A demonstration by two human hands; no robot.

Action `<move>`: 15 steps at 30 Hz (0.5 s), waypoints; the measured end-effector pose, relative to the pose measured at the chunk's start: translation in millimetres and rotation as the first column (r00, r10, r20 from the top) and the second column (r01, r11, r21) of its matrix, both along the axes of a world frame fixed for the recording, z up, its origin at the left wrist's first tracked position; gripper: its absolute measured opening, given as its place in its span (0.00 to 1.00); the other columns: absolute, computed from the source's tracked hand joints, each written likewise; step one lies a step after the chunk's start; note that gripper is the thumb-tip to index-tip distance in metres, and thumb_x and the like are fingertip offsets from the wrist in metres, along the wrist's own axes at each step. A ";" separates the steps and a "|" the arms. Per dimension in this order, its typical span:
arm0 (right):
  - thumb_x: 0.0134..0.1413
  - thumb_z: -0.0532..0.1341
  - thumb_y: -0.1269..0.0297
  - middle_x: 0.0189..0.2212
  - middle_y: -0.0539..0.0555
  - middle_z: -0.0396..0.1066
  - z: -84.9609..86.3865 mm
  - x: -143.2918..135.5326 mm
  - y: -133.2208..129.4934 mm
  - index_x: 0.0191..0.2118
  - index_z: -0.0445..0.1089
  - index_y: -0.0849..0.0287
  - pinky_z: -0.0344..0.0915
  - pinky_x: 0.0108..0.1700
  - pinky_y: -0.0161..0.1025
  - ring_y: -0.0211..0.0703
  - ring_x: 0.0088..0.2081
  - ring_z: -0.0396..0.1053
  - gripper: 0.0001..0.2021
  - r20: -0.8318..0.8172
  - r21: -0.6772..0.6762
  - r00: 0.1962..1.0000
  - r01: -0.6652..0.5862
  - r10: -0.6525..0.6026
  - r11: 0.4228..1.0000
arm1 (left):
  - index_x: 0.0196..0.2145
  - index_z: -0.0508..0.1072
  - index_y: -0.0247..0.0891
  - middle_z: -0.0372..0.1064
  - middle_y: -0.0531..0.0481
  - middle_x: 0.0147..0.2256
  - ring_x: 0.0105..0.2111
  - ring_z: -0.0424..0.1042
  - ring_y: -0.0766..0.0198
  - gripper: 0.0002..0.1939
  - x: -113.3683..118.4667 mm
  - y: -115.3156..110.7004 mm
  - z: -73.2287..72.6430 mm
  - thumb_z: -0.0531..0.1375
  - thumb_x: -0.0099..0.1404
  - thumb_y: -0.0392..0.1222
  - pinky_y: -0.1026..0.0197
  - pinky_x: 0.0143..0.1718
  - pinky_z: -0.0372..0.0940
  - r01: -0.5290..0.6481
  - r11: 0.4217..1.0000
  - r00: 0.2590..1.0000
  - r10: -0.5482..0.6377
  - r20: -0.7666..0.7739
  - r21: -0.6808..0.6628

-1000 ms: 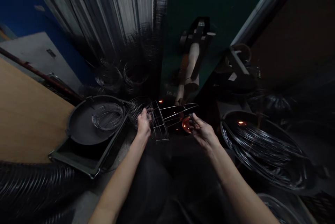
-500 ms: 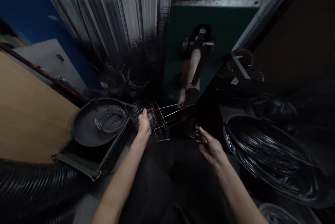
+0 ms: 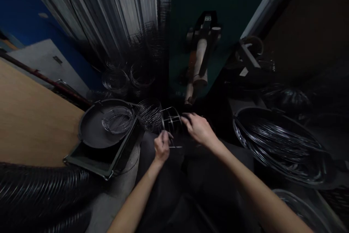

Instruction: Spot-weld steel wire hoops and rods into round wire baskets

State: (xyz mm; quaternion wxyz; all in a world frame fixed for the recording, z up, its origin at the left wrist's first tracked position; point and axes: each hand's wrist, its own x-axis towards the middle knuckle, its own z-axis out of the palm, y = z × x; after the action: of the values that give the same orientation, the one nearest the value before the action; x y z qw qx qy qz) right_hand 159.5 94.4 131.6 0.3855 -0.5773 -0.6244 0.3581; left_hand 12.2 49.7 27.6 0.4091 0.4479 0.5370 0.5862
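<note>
A small wire frame [image 3: 171,119] with crossing bars is between my hands, over my lap and below the machine's rod-like arms [image 3: 200,62]. My left hand [image 3: 162,145] is closed on the lower left part of the frame. Bent over its upper right side, my right hand [image 3: 197,127] has its fingers closed at the wire; the fingertips are dark and blurred. Just left of the frame stands a bundle of thin wire pieces [image 3: 149,115].
A round black tray [image 3: 89,131] with wire rings rests on a green crate [image 3: 87,165] at left. A large basin [image 3: 313,142] of long wires is at right. Wire coils [image 3: 116,80] stand behind; the green machine [image 3: 231,15] is ahead.
The wire frame has come away from the machine's arms, nearer my body, and turned. My left hand has moved down and right; my right hand has moved up and left onto the frame.
</note>
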 end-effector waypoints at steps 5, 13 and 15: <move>0.48 0.63 0.55 0.26 0.51 0.72 -55.2 34.7 2.7 0.29 0.74 0.60 0.62 0.33 0.34 0.42 0.31 0.68 0.12 -0.208 -0.265 0.978 -0.079 0.023 0.961 | 0.30 0.76 0.40 0.71 0.43 0.35 0.42 0.67 0.54 0.13 -3.3 -20.0 -23.7 0.63 0.54 0.52 0.54 0.52 0.55 0.265 0.961 0.964 -0.262 -0.044 0.081; 0.37 0.66 0.54 0.30 0.52 0.74 -112.0 35.7 -70.3 0.27 0.75 0.51 0.62 0.48 0.48 0.51 0.37 0.69 0.09 -0.129 -0.231 0.991 0.003 -0.033 0.973 | 0.30 0.68 0.33 0.66 0.48 0.22 0.22 0.66 0.66 0.24 -25.4 22.3 -34.8 0.54 0.60 0.61 0.63 0.27 0.60 0.213 0.844 0.667 0.243 0.704 -0.492; 0.39 0.65 0.54 0.31 0.52 0.74 -114.5 47.9 -89.6 0.30 0.76 0.50 0.63 0.48 0.48 0.51 0.36 0.70 0.10 -0.084 -0.198 0.996 -0.034 0.018 0.980 | 0.27 0.65 0.35 0.57 0.56 0.16 0.15 0.58 0.71 0.20 -19.2 24.7 -32.8 0.57 0.60 0.58 0.67 0.22 0.55 0.142 0.844 0.661 0.308 0.684 -0.517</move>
State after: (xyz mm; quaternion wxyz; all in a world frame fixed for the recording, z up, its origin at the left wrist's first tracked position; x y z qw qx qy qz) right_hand 207.4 4.8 17.1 0.3463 -0.5897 -0.5766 0.4471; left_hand -7.0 74.4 -5.3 0.6701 0.0113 0.4822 0.5642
